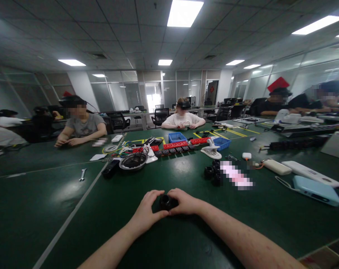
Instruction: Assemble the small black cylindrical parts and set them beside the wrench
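Note:
Low over the near part of the green table (116, 220), a small black round part with a hole in its top (165, 201) sits between my two hands. My left hand (147, 209) curves round its left side, fingers at the far edge and thumb at the near edge. From the right, my right hand (184, 201) grips the same part, its fingers covering much of that side. Both thumbs almost meet in front. Farther right stands a cluster of several similar black round parts (209, 172), beside a blurred-out flat item (236, 175).
Ahead lie a round metal-rimmed mesh piece (133, 161), red blocks (176, 145), blue bins (177, 137) and a white clamp stand (211, 150). A wrench (82, 174) lies left. Right are a light blue power bank (316, 189) and white devices. Other people sit around the table.

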A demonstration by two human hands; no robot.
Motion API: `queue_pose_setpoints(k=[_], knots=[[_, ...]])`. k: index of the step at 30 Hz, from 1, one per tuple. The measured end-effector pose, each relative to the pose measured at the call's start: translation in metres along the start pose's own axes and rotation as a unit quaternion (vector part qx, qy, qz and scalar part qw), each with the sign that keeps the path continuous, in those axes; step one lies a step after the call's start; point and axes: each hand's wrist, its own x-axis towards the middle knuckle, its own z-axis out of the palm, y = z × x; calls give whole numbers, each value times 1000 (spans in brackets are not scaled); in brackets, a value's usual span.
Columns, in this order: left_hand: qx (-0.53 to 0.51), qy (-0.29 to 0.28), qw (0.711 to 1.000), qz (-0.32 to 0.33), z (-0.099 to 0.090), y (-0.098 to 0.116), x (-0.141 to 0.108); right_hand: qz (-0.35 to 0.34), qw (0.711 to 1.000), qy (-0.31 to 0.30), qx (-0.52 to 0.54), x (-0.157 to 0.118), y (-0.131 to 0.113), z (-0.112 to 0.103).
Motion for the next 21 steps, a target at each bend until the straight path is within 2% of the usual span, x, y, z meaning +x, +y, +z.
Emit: queue_pose_setpoints(k=[3,5,10,14,16,21], knots=[[-6,19,1000,-7,5,4,0,7,1000,18,-1,-1,0,5],[-4,49,999,-22,10,4,-1,38,999,34,-12,0,-3,9],[32,133,989,-63,25,5,-1,124,979,103,-121,3,-12,25],[19,138,989,-55,29,4,-1,114,970,133,-167,3,-16,30],[-6,124,991,-55,27,3,0,80,982,114,-127,2,-14,25],[-35,39,998,-36,13,5,0,-4,1000,-19,10,1,-3,0]])
